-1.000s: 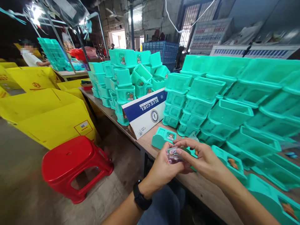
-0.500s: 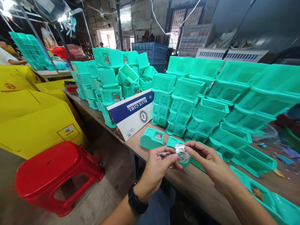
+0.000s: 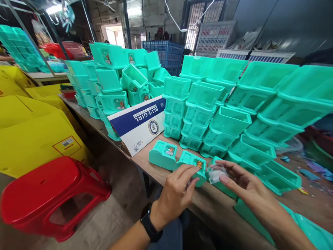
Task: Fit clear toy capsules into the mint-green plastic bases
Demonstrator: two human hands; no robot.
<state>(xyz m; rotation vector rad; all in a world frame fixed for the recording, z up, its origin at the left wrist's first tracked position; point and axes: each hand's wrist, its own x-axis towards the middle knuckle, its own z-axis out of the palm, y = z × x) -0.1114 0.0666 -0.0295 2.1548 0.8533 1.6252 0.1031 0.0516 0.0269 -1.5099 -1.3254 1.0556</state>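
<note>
My left hand (image 3: pixel 179 185) is closed, its fingertips at a green plastic box (image 3: pixel 183 158) with a small orange figure (image 3: pixel 199 164) in its recess. Part of a clear plastic cover shows under its curled fingers, mostly hidden. Between thumb and fingers, my right hand (image 3: pixel 240 180) grips another clear plastic cover (image 3: pixel 216 173), just above a further green box (image 3: pixel 225 189). To the left lies a green box (image 3: pixel 162 158) whose orange figure sits behind a clear cover (image 3: pixel 170 150).
Stacked green bins (image 3: pixel 203 111) line the table's back, with more boxes (image 3: pixel 111 83) piled at left. A white-and-blue carton (image 3: pixel 142 126) leans between them. A red stool (image 3: pixel 52 187) and yellow sacks (image 3: pixel 33 135) stand left. Scraps (image 3: pixel 309 173) lie at right.
My hands have come apart. The left hand has moved to the box with the orange figure; the right has drawn slightly right with a clear cover. The view has shifted a little.
</note>
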